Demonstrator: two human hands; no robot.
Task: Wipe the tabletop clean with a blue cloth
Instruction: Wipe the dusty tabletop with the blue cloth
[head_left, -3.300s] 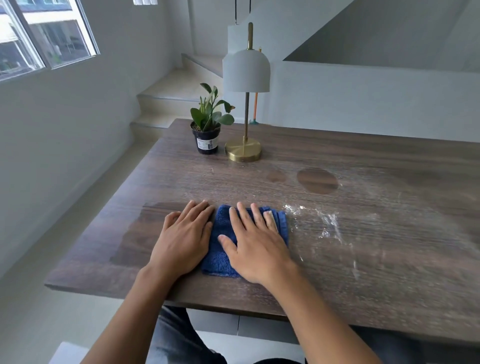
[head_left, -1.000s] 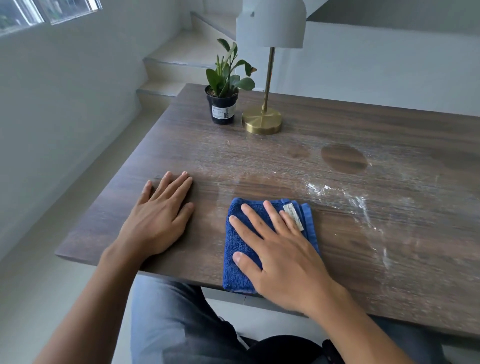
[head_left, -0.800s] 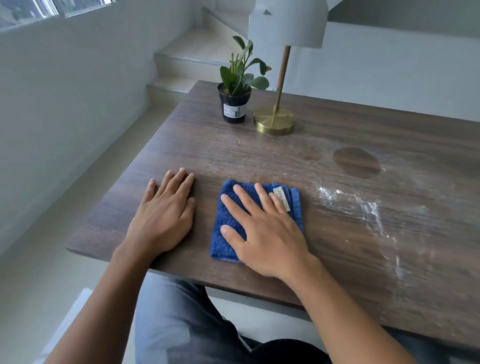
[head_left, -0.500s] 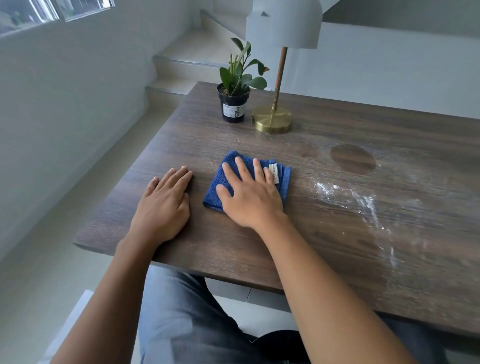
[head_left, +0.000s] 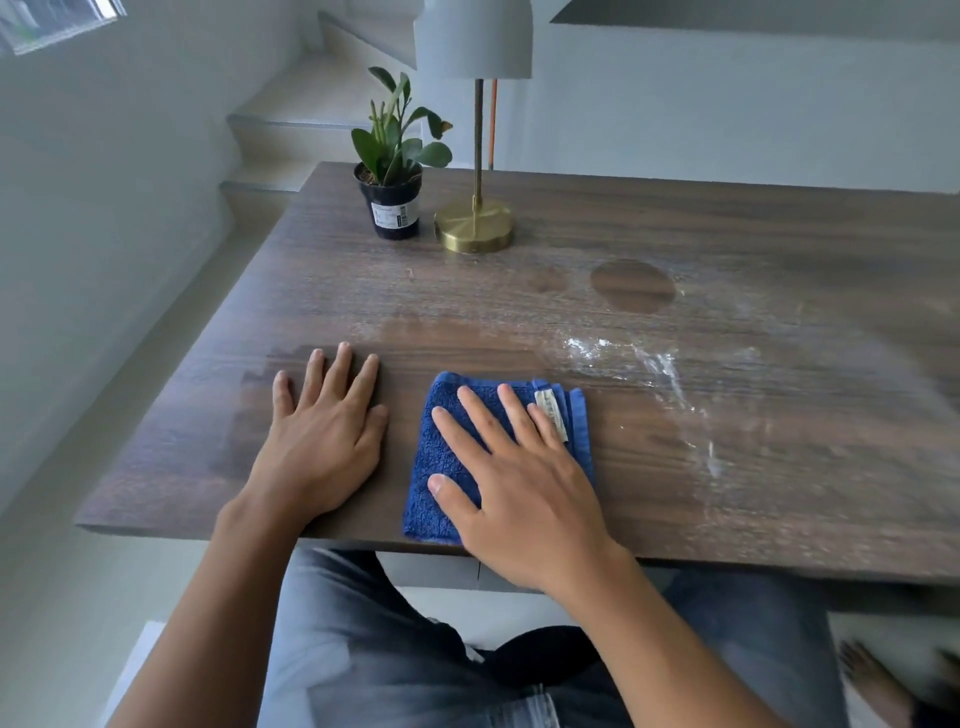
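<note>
**Flat palm on cloth at the table's near edge**

Under the right hand (head_left: 524, 493), a folded blue cloth (head_left: 441, 447) is lying on the table (head_left: 779, 415), its near end reaching the table's front edge. That hand is pressing down flat, fingers spread and straight; the grip is not closing around anything, only bearing on the cloth from above. A small white tag (head_left: 551, 420) is showing on the cloth's far right corner, just beside the little finger.

Just beside the cloth, apart from it, the left hand (head_left: 324, 441) is resting palm down on the bare wood, its grip likewise splayed flat and holding nothing.

Around and beyond both hands, a darker, damp-looking patch (head_left: 441, 348) is covering the wood. To the right of the cloth, white streaks of residue (head_left: 660, 369) are running across the surface and trailing toward the near right. Farther back, a dark round mark (head_left: 632, 286) is standing out against a dusty film.

Near the far left corner, a potted plant (head_left: 392, 176) is sitting just beside a lamp (head_left: 474, 130) with a brass base and a pale shade. Below the table edge, the person's legs in grey jeans (head_left: 363, 654) are showing.
</note>
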